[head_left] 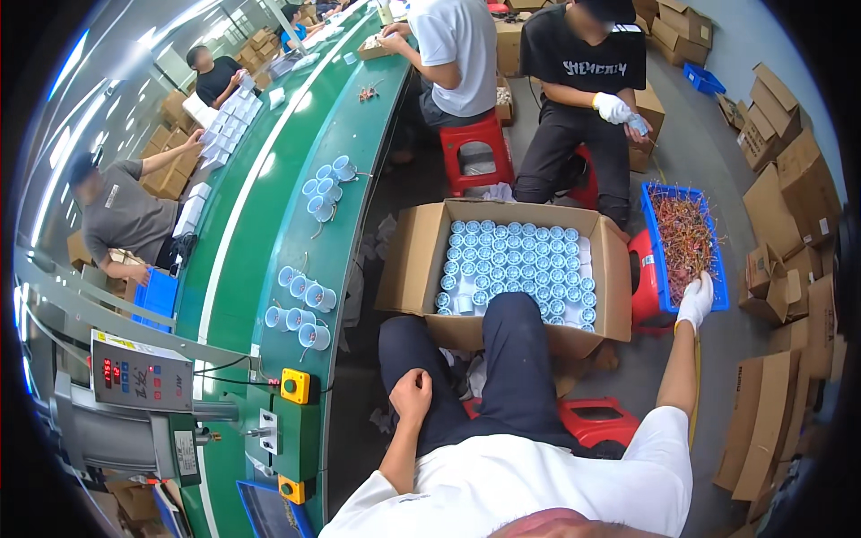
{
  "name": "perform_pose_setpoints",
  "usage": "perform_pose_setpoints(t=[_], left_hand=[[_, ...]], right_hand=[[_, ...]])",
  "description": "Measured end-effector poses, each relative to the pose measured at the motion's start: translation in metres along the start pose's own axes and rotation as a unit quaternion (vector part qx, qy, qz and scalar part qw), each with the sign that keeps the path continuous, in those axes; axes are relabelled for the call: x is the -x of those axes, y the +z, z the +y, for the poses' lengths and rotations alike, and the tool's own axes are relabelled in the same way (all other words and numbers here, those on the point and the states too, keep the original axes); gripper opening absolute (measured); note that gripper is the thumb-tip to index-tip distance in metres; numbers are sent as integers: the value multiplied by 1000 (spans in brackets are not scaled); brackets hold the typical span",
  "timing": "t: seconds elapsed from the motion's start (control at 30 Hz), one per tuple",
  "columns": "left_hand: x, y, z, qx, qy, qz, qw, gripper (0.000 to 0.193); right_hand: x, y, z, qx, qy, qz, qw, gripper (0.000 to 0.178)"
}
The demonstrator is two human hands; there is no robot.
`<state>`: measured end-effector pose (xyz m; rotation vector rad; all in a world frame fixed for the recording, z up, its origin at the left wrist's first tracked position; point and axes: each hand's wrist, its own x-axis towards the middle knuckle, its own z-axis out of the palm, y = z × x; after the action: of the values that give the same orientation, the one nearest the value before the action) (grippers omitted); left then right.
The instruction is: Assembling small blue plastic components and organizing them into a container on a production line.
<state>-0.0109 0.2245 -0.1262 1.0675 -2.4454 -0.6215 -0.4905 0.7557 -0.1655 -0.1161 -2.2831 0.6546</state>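
My left hand [411, 394] rests on my left thigh with its fingers curled closed, and nothing shows in it. At the near end of a blue bin [661, 269], my right hand [695, 303] in a white glove has its fingers together on thin wired parts [686, 238], which fill the bin in a tangled heap. Before my knees stands an open cardboard box [414, 260]. Rows of light-blue round cups [507, 247] pack it, with a gap near its front left. One cup [463, 305] lies differently from the others there.
A green conveyor table [238, 233] runs along my left, bearing two groups of blue cups [300, 305] with wires. A control box with buttons [296, 386] stands at its near edge. Co-workers sit ahead, one with a gloved hand [613, 108]. Cardboard boxes [762, 421] line the right.
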Motion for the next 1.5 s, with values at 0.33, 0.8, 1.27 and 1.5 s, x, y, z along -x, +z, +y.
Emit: perform_pose_setpoints(t=[0.33,0.8,1.27,1.5], left_hand=[[19,51,54,522,-89,-447,721,52],[29,17,28,470,-145,-444,749,29],[19,-13,34,455,-120,-165,867,18],[12,-55,94,333,190,-104,918,5]], right_hand=[[219,-175,-356,-370,-316,-392,780,12],[261,-159,-369,-264,-225,-467,814,23],[275,-165,-358,-483,-13,-518,706,24],[289,-144,-335,-651,571,-428,257,28]])
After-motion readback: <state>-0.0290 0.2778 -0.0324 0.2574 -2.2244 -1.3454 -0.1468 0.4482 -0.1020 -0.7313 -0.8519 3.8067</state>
